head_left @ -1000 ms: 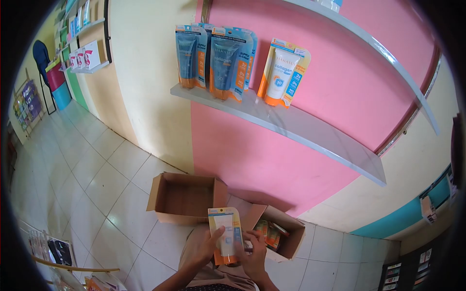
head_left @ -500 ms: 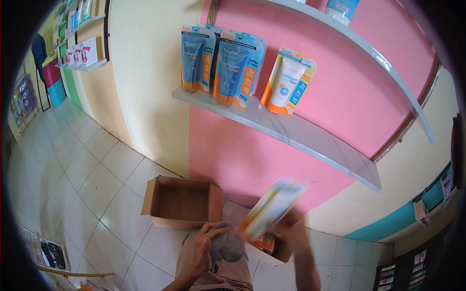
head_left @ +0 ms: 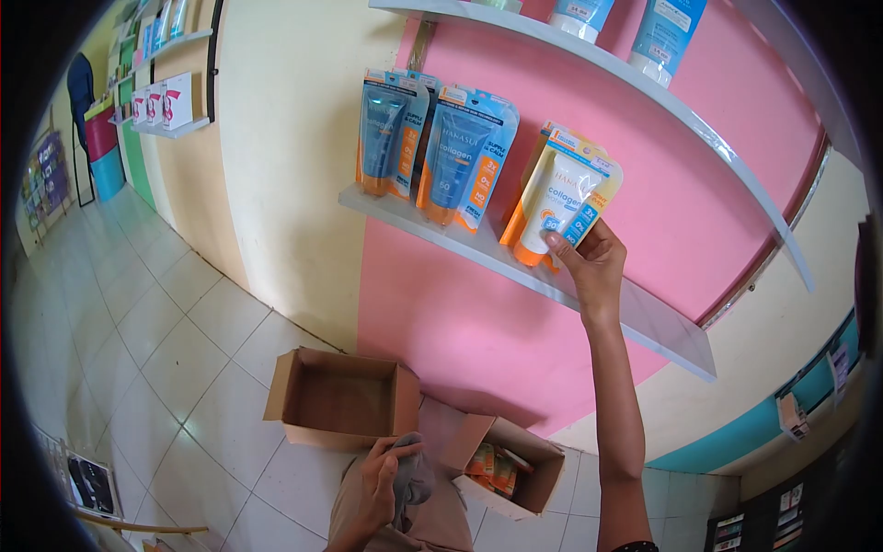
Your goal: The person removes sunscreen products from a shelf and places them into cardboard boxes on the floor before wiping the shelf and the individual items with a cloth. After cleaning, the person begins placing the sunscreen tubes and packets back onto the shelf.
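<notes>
Just the one cam here, worn on the head and looking forward and down at the pink wall [head_left: 432, 304], with a super wide lens that bends the long shelf [head_left: 667, 339] and goes dark round the rim. That shelf's within arm's reach, the right hand [head_left: 598, 269] up by it, while the left hand [head_left: 377, 477] and open boxes [head_left: 345, 397] are seen from above, with the tiled floor [head_left: 207, 373] stretching off far left

Shows 2 open cardbd boxes [head_left: 342, 396]; 2 front-row blue pkgs [head_left: 451, 161], 1+ more behind; min. 2 white-orange pkgs [head_left: 563, 193]; 2 blue tubes [head_left: 669, 35] on nr upper shelf [head_left: 694, 127]; 3 white-pink ctns [head_left: 175, 103]; 1 L hand [head_left: 377, 480]; 1 R hand [head_left: 598, 267]. Includes several boxed pkgs [head_left: 497, 469], exact no. unclear.
</notes>
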The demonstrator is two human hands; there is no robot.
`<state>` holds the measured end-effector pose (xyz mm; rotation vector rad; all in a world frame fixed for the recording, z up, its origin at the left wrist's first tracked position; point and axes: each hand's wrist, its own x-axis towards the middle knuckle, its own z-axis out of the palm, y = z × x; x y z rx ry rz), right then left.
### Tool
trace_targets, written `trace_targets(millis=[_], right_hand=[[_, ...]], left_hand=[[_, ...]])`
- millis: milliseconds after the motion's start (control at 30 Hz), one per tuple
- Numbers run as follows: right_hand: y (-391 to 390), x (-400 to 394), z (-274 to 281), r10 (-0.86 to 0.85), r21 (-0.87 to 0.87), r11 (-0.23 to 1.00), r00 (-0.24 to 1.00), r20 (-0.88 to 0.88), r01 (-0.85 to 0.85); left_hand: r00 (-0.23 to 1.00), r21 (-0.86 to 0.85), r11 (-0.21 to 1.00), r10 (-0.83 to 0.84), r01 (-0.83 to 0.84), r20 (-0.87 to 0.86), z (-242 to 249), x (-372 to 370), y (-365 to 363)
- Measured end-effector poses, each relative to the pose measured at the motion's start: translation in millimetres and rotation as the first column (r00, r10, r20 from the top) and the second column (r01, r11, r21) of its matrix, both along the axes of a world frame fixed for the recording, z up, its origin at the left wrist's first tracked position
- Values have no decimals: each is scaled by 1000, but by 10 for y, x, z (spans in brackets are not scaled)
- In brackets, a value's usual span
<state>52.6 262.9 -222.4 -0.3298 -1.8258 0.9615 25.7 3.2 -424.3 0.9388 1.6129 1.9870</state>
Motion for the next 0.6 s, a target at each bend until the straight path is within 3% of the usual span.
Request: trace_targets(millis=[167, 467, 567, 600], right_hand=[[-8, 65, -76, -9, 35, 999, 997, 75, 6], [-39, 45, -47, 50, -65, 997, 985, 168, -39], [-118, 189, -50, -19, 14, 1000, 983, 182, 17], [-254, 330, -39, -135, 71, 989, 988, 81, 129]], left_hand=[[1000, 8, 1000, -5, 5, 3, -7, -9, 7], [1000, -4, 1000, -18, 18, -13, -1, 3, 5], [998, -35, 998, -49, 50, 40, 10, -20, -26], [997, -37, 997, -70, 71, 20, 12, -35, -34]])
